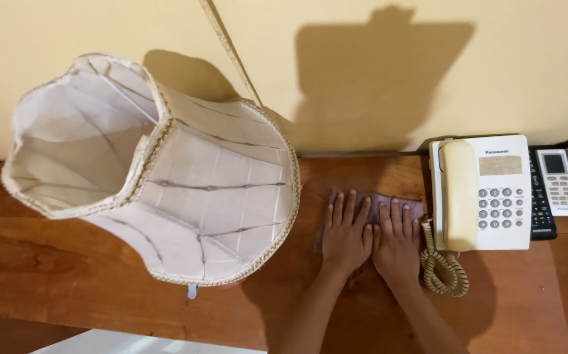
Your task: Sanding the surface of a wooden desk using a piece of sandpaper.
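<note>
Two bare hands lie flat, side by side, palms down and fingers spread, pressing on a small greyish-mauve cloth [376, 203] near the back of a wooden desk. The left hand [346, 233] and right hand [397, 239] touch along their inner edges; neither grips anything, both simply rest open on the cloth. The cloth lies flat on the wood, its far edge and right corner showing beyond the fingertips.

Just right of the right hand, a coiled cream cord [443, 265] loops down from a cream and white desk telephone [487, 193], its handset seated in the cradle. Beside the telephone lie a dark remote control [541, 210] and, further right, a white remote control [558, 182].

Well to the left of the hands stands a large cream fabric lampshade [159, 174] with braided trim, its open top showing only wire ribs and lining.

The desk [67, 262] is reddish-brown polished wood, pushed against a plain pale yellow wall [507, 65] where a broad dark shadow falls.
</note>
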